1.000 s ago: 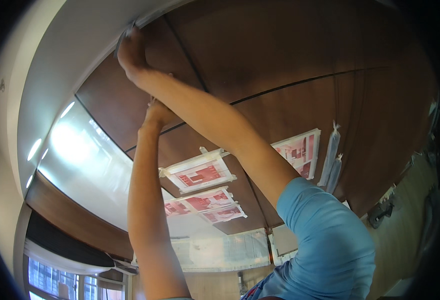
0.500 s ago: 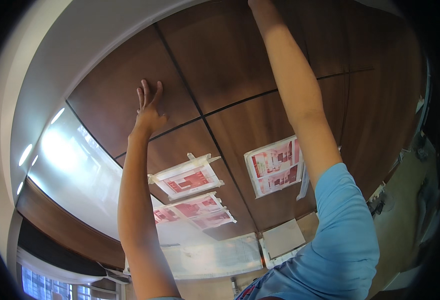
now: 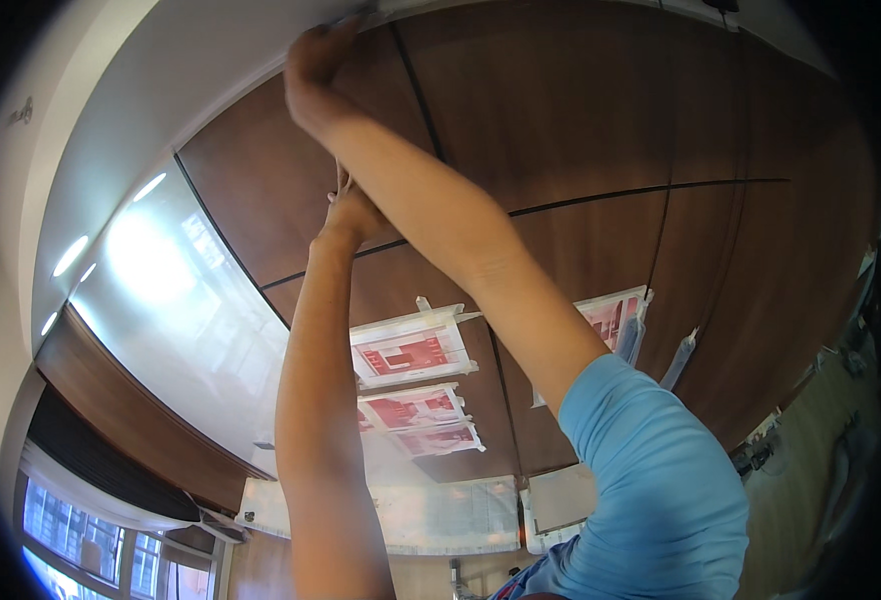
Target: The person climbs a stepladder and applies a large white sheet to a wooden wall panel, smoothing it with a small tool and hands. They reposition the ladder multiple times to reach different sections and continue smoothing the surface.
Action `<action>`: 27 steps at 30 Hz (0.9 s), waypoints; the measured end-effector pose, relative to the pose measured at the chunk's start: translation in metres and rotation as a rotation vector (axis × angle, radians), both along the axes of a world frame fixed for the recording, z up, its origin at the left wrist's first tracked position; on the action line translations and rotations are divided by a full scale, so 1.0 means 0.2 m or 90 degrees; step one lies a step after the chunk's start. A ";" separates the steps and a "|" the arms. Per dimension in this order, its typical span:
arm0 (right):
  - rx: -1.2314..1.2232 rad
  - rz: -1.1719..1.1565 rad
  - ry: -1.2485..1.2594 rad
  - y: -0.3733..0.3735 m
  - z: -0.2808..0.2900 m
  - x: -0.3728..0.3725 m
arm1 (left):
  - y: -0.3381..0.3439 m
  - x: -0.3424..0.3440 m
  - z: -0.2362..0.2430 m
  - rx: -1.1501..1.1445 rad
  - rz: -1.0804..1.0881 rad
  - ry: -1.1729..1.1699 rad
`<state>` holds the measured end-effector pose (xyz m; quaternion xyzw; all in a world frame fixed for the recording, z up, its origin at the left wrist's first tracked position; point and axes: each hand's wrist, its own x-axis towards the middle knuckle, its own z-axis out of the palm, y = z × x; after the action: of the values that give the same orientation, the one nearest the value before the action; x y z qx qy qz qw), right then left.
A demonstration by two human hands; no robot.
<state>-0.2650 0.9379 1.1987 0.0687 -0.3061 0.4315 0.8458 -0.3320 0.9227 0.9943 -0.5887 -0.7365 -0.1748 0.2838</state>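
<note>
A large brown wood panel wall (image 3: 581,130) with dark grooves fills the upper middle. Along its top edge, by the pale ceiling border, is my right hand (image 3: 319,62), its fingers bent and closed. At the fingertips a dark thing shows, too blurred to name. Lower down, my left hand (image 3: 358,215) rests on the panel, partly covered by my right forearm. The fingers that show point upward and look stretched out, with nothing seen in them. My arms cross in front of the panel.
Taped printed sheets (image 3: 408,355) with reddish pictures hang below my hands, and another sheet (image 3: 611,315) hangs to the right. Beside that one is a slim clear tube (image 3: 679,360). A glossy white panel (image 3: 176,300) and a window (image 3: 81,530) are on the left.
My right hand has swung left along the top edge, and its forearm now crosses over my left hand. My left hand stays on the panel. The view has shifted somewhat.
</note>
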 end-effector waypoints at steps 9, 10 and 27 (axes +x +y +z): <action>-0.066 0.156 0.131 0.26 -0.23 -0.04 | -0.07 0.11 0.03 -0.031 0.061 -0.042; -0.062 0.128 0.161 0.28 -0.18 0.02 | -0.08 0.13 0.03 -0.017 0.064 -0.018; 0.266 0.528 -0.562 0.02 -1.95 1.68 | -0.02 0.17 0.04 0.063 0.047 0.014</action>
<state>0.0710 0.9423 0.8082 0.1604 -0.6511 0.6419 0.3720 -0.2983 0.9177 1.0030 -0.5482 -0.7448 -0.1939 0.3272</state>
